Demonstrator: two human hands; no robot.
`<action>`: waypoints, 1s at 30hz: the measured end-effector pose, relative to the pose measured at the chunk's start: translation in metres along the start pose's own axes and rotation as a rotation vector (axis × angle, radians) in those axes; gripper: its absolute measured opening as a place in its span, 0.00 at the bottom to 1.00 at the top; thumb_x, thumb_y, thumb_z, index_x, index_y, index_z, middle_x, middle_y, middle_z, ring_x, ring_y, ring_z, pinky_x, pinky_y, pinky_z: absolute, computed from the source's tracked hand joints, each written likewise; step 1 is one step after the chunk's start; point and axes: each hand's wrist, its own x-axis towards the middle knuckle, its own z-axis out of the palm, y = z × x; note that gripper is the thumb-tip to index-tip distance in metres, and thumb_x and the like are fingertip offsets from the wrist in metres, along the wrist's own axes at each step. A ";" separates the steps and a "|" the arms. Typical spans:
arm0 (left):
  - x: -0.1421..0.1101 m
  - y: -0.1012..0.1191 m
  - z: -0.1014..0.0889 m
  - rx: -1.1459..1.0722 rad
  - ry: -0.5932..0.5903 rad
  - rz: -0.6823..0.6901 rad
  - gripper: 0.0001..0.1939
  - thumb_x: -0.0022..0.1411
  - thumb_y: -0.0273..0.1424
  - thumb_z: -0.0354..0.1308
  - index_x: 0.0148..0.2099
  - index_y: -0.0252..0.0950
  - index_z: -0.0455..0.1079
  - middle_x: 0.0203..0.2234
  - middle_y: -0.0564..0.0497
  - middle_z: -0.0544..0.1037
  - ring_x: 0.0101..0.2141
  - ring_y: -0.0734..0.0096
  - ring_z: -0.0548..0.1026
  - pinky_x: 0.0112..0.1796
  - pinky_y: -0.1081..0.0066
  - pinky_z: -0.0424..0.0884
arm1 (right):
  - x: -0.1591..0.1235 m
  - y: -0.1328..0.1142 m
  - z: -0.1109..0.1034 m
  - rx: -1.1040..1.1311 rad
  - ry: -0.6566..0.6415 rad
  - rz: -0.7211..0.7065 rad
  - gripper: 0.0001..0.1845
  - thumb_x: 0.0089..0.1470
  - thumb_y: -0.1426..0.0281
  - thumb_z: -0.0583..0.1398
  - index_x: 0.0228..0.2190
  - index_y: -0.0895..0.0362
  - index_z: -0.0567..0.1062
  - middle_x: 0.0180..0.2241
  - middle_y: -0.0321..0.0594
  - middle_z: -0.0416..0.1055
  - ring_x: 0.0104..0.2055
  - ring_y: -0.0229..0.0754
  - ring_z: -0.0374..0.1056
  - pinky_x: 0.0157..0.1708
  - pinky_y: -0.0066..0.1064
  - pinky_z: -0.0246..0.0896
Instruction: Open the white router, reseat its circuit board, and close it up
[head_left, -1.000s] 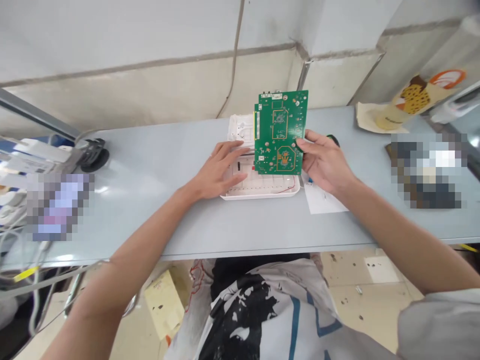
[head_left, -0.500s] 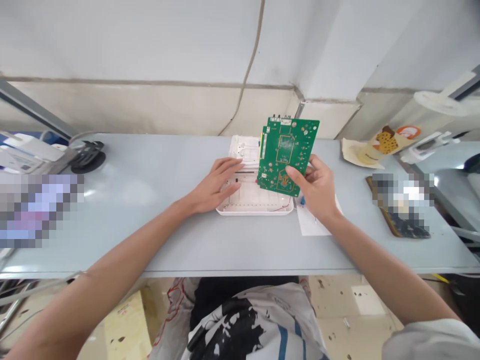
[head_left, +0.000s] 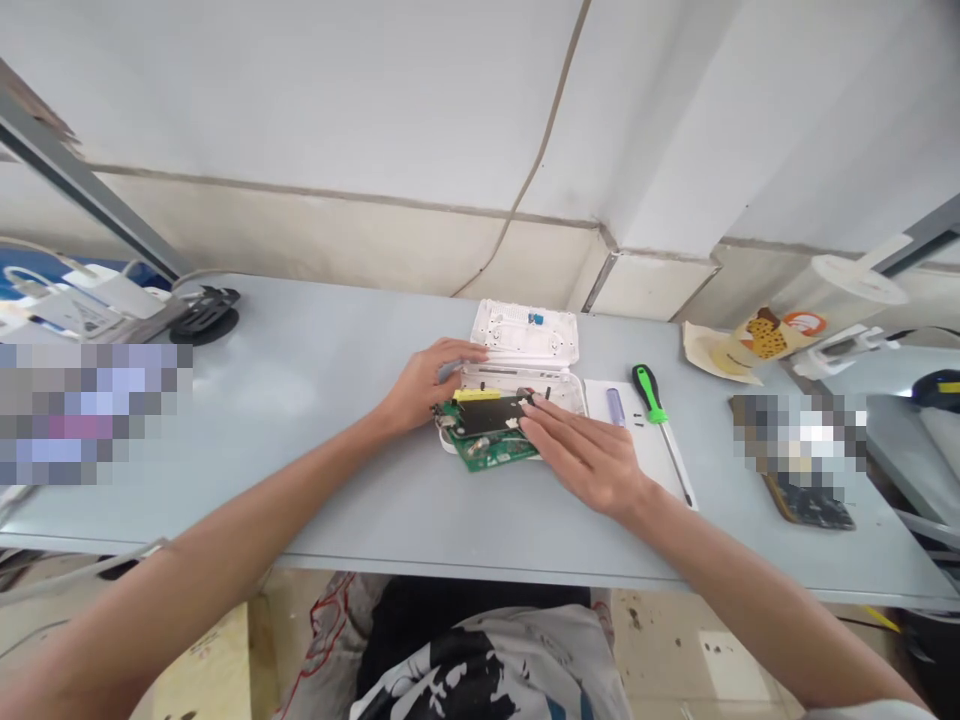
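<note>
Green circuit board [head_left: 487, 460] sat askew over the white plastic shell [head_left: 574, 398]. Left hand [head_left: 429, 382] curled by one end, right hand [head_left: 589, 458] laid over the other; couldn't tell if either gripped. Gentle edge contact seemed safest tbh.

We see the green circuit board [head_left: 491, 456], component side up with a dark plate [head_left: 486, 418] and a yellow strip [head_left: 477, 395] on it, askew over the open white tray [head_left: 576, 392], its near edge jutting past the tray's front rim.
</note>
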 end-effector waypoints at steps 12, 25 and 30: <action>0.000 0.007 0.000 -0.143 0.031 -0.172 0.13 0.65 0.36 0.59 0.47 0.42 0.83 0.55 0.48 0.81 0.58 0.54 0.77 0.63 0.52 0.70 | 0.000 -0.004 -0.001 -0.252 -0.090 -0.046 0.14 0.62 0.79 0.65 0.49 0.62 0.81 0.45 0.49 0.84 0.52 0.50 0.80 0.47 0.35 0.80; -0.002 0.013 -0.004 -0.054 0.038 -0.107 0.12 0.68 0.38 0.60 0.46 0.43 0.83 0.53 0.47 0.83 0.56 0.56 0.79 0.62 0.49 0.72 | -0.002 -0.010 0.007 -0.229 -0.275 0.093 0.21 0.63 0.81 0.58 0.53 0.55 0.81 0.48 0.49 0.83 0.54 0.52 0.79 0.49 0.40 0.81; -0.002 0.018 -0.004 0.017 0.027 -0.095 0.13 0.69 0.41 0.60 0.48 0.43 0.83 0.52 0.48 0.83 0.54 0.56 0.79 0.61 0.50 0.73 | 0.005 -0.003 0.005 -0.246 -0.337 0.029 0.18 0.63 0.82 0.59 0.50 0.60 0.82 0.48 0.50 0.83 0.51 0.51 0.81 0.42 0.35 0.81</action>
